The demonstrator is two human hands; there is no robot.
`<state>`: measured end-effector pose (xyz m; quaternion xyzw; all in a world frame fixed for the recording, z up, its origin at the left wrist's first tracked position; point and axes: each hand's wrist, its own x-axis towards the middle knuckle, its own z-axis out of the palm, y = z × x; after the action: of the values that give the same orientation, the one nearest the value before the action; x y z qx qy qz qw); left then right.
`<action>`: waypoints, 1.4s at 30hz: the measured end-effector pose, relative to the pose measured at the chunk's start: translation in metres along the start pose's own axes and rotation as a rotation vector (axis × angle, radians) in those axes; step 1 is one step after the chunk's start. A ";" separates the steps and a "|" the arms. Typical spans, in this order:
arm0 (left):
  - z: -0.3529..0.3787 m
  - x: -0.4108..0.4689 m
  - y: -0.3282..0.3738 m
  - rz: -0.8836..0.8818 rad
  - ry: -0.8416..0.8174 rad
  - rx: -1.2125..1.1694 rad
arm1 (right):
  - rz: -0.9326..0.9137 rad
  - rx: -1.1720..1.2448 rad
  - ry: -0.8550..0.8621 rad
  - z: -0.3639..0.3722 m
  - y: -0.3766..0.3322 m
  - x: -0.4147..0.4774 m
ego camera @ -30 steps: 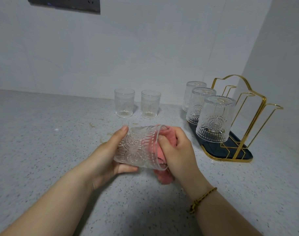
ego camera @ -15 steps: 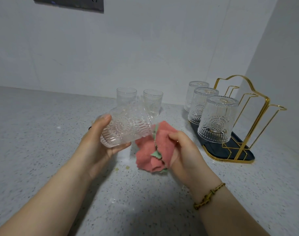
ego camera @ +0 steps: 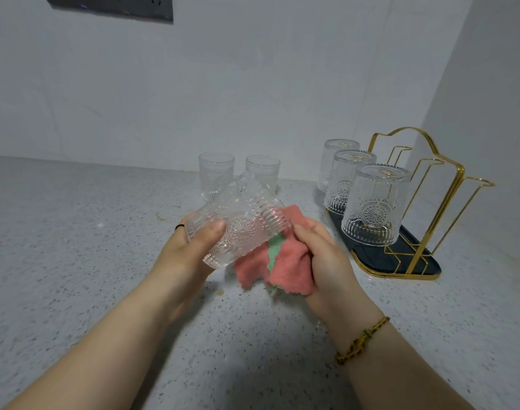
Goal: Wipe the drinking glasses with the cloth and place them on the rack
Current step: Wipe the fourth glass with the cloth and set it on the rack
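My left hand (ego camera: 190, 255) grips an embossed drinking glass (ego camera: 241, 223), tilted with its base pointing up and away and its mouth toward me. My right hand (ego camera: 326, 261) holds a pink cloth with a green edge (ego camera: 285, 261) just right of and below the glass; the cloth touches the glass's right side. Two more glasses (ego camera: 215, 173) (ego camera: 263, 173) stand upright at the back of the counter, partly behind the held glass. The gold wire rack (ego camera: 430, 208) on a dark tray carries three upturned glasses (ego camera: 371, 208) along its left row.
The speckled grey countertop (ego camera: 75, 247) runs to a white wall behind and a second wall close on the right, beside the rack. The rack's right-hand wire pegs (ego camera: 471, 184) hold nothing. A dark socket panel (ego camera: 110, 5) hangs high on the back wall.
The cloth was inside the glass a second ago; my right hand has pulled it out. My left hand has turned the glass base-up, and the cloth is back against its side.
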<state>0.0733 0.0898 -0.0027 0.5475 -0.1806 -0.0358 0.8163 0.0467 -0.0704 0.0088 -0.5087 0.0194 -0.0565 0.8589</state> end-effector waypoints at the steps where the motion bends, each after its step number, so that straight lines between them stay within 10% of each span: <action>1: -0.001 -0.002 0.003 0.007 -0.048 0.092 | -0.020 0.000 -0.001 0.000 -0.002 -0.001; 9: -0.001 -0.008 0.009 -0.054 -0.190 0.588 | -0.096 -0.141 -0.054 0.001 -0.004 -0.004; 19: -0.001 -0.001 -0.002 0.089 0.330 0.400 | 0.214 -0.008 0.015 0.003 0.020 0.003; 42: 0.024 -0.009 0.002 0.024 0.319 0.205 | 0.285 0.105 -0.247 0.014 0.025 -0.007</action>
<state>0.0567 0.0714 0.0046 0.6243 -0.0581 0.0800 0.7749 0.0429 -0.0455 -0.0069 -0.4585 -0.0170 0.1278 0.8793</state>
